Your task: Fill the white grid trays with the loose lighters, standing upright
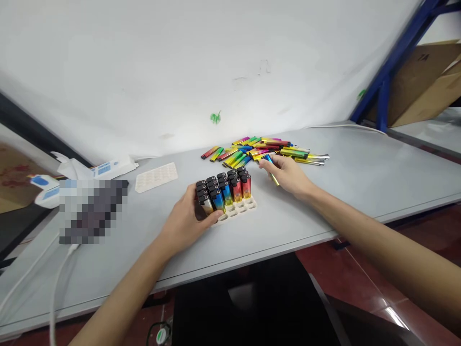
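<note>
Presently, tray (247, 207) is clasped by left grip (184, 220), lighter (274, 179) by right grip (287, 175). Standing lighters (225, 192) could be toppled by bumping.

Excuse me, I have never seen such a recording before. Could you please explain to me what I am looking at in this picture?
Of course. There is no machine here: a person works with two bare hands, and a camera worn on the head looks forward and down at them.

On the grey table, the left hand clasps the left end of a white tray. What look like lighters stand in it, black caps upward. The right hand holds one shiny blue-and-gold piece, apart from the tray.

Behind the hands lies a loose, colourful pile of similar pieces. To the left are a second tray and a power strip. One dark item is pixelated, so I cannot identify it.
</note>
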### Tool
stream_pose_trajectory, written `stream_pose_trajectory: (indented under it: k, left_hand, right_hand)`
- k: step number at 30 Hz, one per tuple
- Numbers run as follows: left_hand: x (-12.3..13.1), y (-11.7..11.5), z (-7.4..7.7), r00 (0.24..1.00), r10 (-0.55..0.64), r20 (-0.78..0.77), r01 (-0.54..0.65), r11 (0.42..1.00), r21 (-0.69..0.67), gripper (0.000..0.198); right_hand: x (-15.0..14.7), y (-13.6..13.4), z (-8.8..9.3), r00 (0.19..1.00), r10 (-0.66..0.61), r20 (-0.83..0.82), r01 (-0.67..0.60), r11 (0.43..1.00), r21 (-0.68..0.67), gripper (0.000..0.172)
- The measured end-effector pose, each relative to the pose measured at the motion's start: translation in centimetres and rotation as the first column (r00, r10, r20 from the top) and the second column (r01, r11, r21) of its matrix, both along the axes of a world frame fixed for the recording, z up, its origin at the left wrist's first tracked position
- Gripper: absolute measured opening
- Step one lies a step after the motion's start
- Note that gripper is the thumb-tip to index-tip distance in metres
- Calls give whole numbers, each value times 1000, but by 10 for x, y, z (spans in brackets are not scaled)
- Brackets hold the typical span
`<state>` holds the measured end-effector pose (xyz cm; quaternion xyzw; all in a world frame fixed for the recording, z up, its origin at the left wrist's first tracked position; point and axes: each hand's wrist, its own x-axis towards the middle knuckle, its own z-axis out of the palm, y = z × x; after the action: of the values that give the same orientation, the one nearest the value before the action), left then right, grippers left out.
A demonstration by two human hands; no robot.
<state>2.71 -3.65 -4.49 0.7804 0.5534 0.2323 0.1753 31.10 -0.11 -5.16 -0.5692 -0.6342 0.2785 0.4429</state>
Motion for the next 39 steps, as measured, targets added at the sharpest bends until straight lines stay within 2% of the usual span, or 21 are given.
stream_pose_trajectory:
  k: [4,8,11,13,16,23,29,39]
  left_hand:
    - [0,1,0,1000,0,-1,0,1000,-2,55]
    - [0,1,0,1000,-6,2,6,1000,4,54]
    - [0,1,-1,1000,-14,0,14,1000,13,56]
    - [0,0,-1,1000,-17,-4,17,1000,15,57]
    - [-1,0,-2,1000,-18,-5,18,1000,12,59]
    - [-1,1,-4,1000,-26,-13,27,999,36,61]
    - [-1,0,-3,1000,-22,-21,23,1000,19,64]
    - [-1,0,-3,1000,-24,-13,24,999,32,61]
  right_hand:
    - [-3,2,-1,974,6,-228,-20,998,-57,33]
    - [-3,3,-1,956,-7,-294,-15,997,-70,36]
    - [1,6,-3,932,-29,-361,6,998,-67,47]
    - [4,9,-4,927,-39,-373,22,999,-50,50]
    - [6,10,-5,935,-63,-350,56,998,-29,42]
    - [5,7,1,908,-67,-413,43,997,-68,41]
    - [8,10,3,859,-136,-493,80,988,-134,62]
    - [8,7,6,817,-66,-572,-67,976,-208,61]
